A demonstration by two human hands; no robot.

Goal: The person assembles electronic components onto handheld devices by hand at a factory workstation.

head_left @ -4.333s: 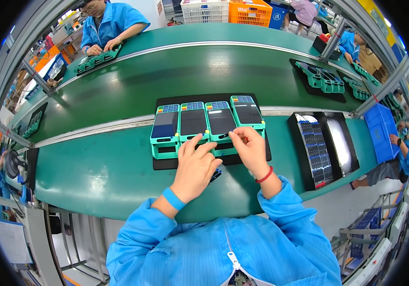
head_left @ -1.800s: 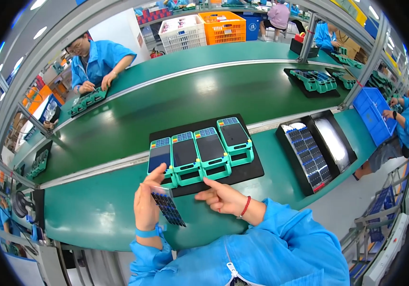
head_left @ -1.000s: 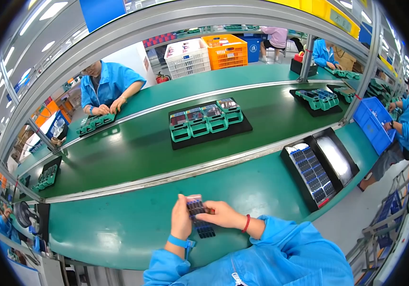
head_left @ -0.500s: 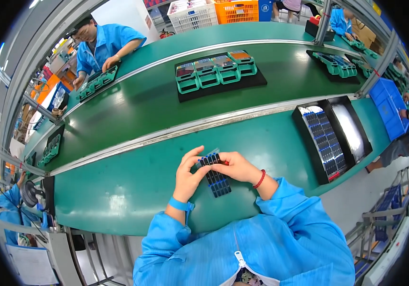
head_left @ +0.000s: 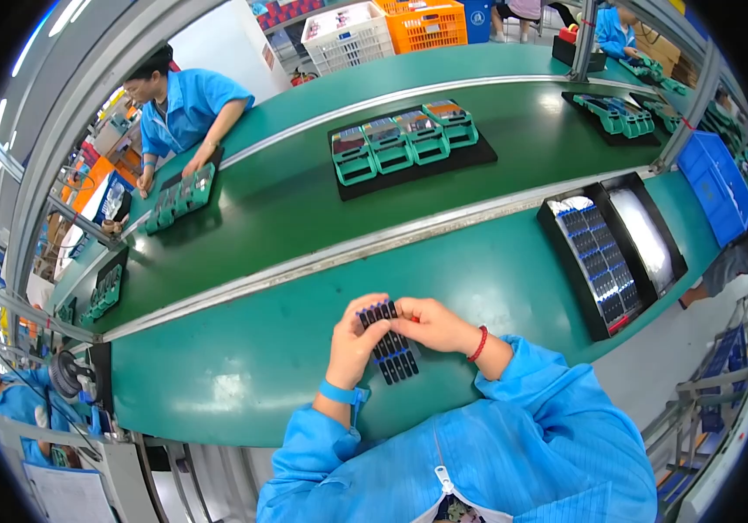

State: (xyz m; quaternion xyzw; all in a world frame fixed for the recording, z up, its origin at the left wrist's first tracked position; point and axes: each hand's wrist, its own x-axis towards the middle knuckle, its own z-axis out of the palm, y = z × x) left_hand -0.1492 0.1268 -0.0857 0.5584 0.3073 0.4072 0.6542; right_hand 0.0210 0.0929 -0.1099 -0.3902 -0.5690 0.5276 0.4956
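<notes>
Both hands hold one dark strip of small rectangular parts (head_left: pixel 391 349) just above the near green bench. My left hand (head_left: pixel 355 342) grips its left side with the thumb on top. My right hand (head_left: pixel 430 324), with a red band at the wrist, pinches its upper right end. The strip slants from the fingers down toward my chest. Far off on the conveyor belt sits a black tray (head_left: pixel 470 159) carrying several green holders with dark parts (head_left: pixel 404 144).
Two black trays (head_left: pixel 611 250), one filled with rows of dark parts, lie on the bench at my right. A blue bin (head_left: pixel 712 183) stands beyond them. Across the belt a person in blue (head_left: pixel 184 105) works at a green holder rack (head_left: pixel 178 199). More green holders (head_left: pixel 618 113) sit far right.
The black tray with green holders has moved away from my hands along the belt. My hands left it, lifted the dark strip and now hold it together close to my body.
</notes>
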